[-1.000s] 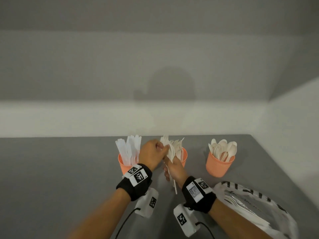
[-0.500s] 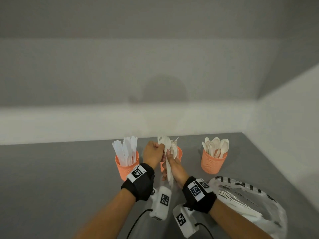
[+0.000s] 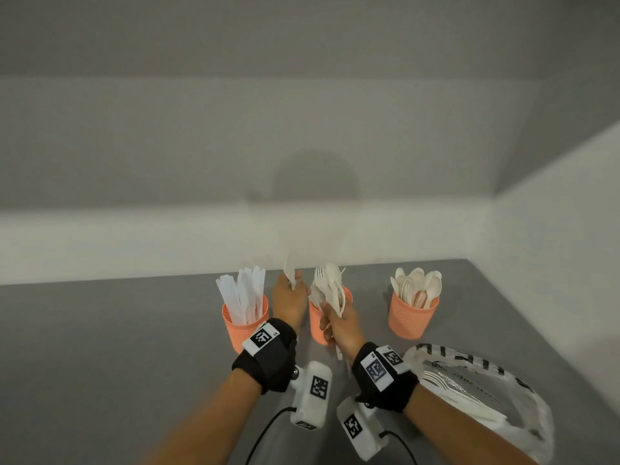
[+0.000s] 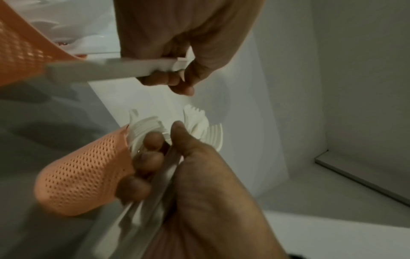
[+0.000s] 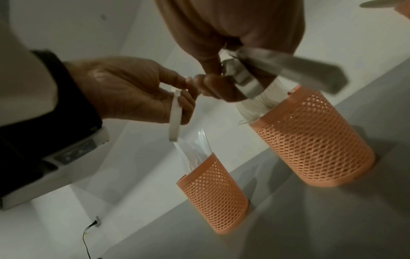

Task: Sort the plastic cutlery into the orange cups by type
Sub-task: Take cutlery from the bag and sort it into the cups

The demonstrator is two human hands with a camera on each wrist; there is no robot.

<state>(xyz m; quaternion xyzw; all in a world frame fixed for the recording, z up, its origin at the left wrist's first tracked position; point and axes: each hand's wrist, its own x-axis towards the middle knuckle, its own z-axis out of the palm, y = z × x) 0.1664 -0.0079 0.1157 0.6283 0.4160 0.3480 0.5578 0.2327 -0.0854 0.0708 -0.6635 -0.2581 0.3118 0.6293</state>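
Observation:
Three orange mesh cups stand in a row on the grey table. The left cup (image 3: pixel 244 325) holds white knives, the middle cup (image 3: pixel 316 325) forks, the right cup (image 3: pixel 412 317) spoons. My left hand (image 3: pixel 295 284) is between the left and middle cups and pinches a single white piece (image 3: pixel 289 268) that looks like a knife, pointing up. In the left wrist view its flat handle (image 4: pixel 115 70) crosses the fingers (image 4: pixel 177 77). My right hand (image 3: pixel 330 312) grips a bundle of mixed white cutlery (image 3: pixel 330 288) just in front of the middle cup (image 5: pixel 315 140).
A crumpled clear plastic bag (image 3: pixel 483 394) with more white cutlery lies at the right front. White walls close the table at the back and right. A black cable (image 5: pixel 87 236) runs to a wall socket.
My left hand has drawn one white piece out of the bundle and moved left, away from my right hand. The right hand keeps the bundle by the middle cup.

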